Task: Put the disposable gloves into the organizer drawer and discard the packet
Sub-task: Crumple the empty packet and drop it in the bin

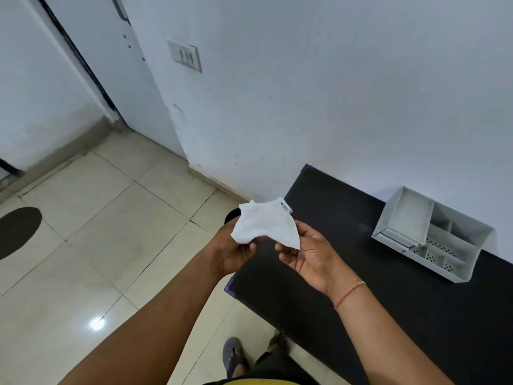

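Observation:
A crumpled white packet (266, 225) with a hang hole at its top corner is held up over the left end of the black table (416, 315). My left hand (236, 254) grips its lower left part. My right hand (308, 257), palm up, has its fingers behind the lower right corner and its thumb in front. Whether gloves are inside the packet I cannot tell. The white organizer (472, 254) stands at the table's back right against the wall, its drawer (410, 218) pulled out and looking empty.
A dark round object (231, 215) shows just behind my left hand, on the floor beside the table's end. A dark oval patch (16, 232) lies on the tiled floor at far left. My feet (233, 357) are by the table's front edge.

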